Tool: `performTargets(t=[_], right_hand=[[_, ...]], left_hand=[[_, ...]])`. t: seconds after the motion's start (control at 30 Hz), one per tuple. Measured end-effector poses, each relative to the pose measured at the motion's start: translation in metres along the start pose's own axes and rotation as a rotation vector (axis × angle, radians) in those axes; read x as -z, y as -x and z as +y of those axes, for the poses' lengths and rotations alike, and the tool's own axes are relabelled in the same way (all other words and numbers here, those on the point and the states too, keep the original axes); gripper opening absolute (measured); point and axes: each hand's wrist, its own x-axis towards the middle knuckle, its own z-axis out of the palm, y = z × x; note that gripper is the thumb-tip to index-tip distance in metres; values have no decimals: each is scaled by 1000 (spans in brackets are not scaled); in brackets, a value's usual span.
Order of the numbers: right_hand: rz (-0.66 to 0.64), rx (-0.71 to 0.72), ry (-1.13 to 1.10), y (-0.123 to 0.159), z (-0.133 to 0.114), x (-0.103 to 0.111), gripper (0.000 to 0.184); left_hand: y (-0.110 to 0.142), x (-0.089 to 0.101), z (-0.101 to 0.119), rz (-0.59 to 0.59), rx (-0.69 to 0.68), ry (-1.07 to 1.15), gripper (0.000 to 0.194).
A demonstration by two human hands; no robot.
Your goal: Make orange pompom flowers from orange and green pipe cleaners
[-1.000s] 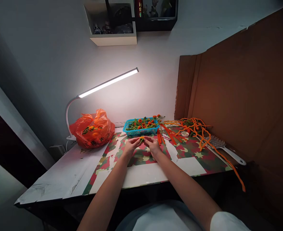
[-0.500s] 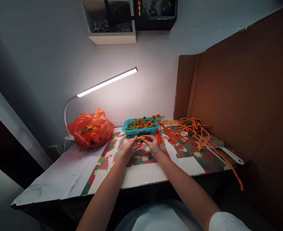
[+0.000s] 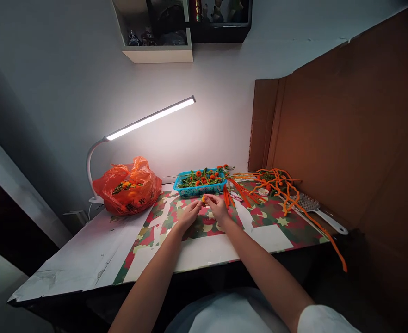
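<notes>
A small yellow-orange pipe-cleaner flower [image 3: 203, 199] is held between my two hands, above the table's front middle. My left hand [image 3: 190, 213] closes on its lower part, where the stem is hidden by the fingers. My right hand [image 3: 216, 207] pinches the flower head from the right with thumb and fingers. Just behind my hands stands a blue plastic basket [image 3: 200, 190], full of orange flowers with green stems [image 3: 204, 178]. Loose orange pipe cleaners [image 3: 247, 193] lie to the right of the basket.
An orange plastic bag [image 3: 131, 203] with more flowers sits at the left, beside a lit desk lamp [image 3: 151, 119]. At the right are a tangle of fuzzy orange strands [image 3: 287, 203] and a white-handled brush [image 3: 330, 223]. A cardboard sheet [image 3: 329, 129] walls the right side.
My hands have closed in around the flower; its green part, visible before, is now covered by fingers. The whole view has shifted slightly.
</notes>
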Motion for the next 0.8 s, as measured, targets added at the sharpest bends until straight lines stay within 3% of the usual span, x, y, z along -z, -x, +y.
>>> performTargets(t=[0.13,0.27,0.53,0.8], right_hand=[[-8,-119,-234,-2,5,-1,34],[-62,-172,-356,-4,2,3,33],[-129,-214,-374,-3,-4,3,37],[-239,-83,-225,0,-3,3,37]], left_hand=[[1,-8,4,-12,-132,-41,42],[0,-11,4,-39,-147,-36,38],[2,-6,6,-10,-178,-107,37],[0,-5,2,41,-244,-79,34]])
